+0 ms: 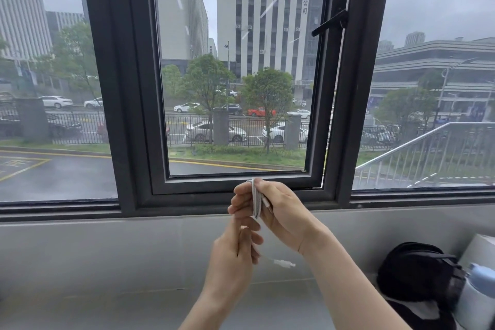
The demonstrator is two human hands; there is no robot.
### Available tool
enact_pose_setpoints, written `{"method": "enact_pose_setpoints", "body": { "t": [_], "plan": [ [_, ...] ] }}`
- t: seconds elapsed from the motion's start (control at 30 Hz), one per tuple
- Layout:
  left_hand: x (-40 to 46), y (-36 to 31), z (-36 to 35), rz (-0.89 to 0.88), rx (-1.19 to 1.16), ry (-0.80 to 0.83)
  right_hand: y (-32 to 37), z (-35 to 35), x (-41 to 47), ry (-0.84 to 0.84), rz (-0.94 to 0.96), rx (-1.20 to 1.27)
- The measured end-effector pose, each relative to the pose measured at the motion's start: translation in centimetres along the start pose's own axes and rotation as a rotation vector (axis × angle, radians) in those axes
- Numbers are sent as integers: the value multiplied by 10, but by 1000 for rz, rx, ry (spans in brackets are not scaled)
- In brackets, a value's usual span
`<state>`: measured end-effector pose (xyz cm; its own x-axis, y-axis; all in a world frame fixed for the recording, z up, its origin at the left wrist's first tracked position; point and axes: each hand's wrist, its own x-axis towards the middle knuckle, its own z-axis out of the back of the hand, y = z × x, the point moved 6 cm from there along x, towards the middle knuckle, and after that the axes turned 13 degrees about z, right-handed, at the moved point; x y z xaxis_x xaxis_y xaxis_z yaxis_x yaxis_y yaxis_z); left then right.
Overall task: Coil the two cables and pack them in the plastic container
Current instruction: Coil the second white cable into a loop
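A white cable (256, 199) is folded into a narrow bundle and held upright in front of the window frame. My right hand (278, 211) is closed around that bundle from the right. My left hand (238, 244) sits just below and left of it, fingers pinched on the cable's loose strand. The free end with a white plug (284, 263) dangles to the right of my left hand. Only one cable shows. The plastic container is out of view.
A dark-framed window (235, 187) fills the upper view above a grey sill (107, 249). At the lower right lie a black bag (417, 273) and a pale blue bottle (479, 295), with a white object (482, 248) behind them.
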<state>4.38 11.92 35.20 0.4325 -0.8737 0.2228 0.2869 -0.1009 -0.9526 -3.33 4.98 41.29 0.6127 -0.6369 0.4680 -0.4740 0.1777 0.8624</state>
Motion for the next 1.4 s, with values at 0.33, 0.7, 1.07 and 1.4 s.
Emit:
{"method": "enact_pose_setpoints", "body": {
  "t": [0.33,0.7,1.07,1.4],
  "plan": [
    [-27,-40,4,-693,749,-47,2,10,-2,25,-2,-141],
    [-11,-53,21,-604,432,71,-12,-5,-21,158,-222,-158],
    [7,-42,22,-262,-30,56,-21,-17,-17,-1,-271,75],
    [16,-40,25,-175,-104,-143,-22,-8,-6,-347,-212,-287]
  ]
}}
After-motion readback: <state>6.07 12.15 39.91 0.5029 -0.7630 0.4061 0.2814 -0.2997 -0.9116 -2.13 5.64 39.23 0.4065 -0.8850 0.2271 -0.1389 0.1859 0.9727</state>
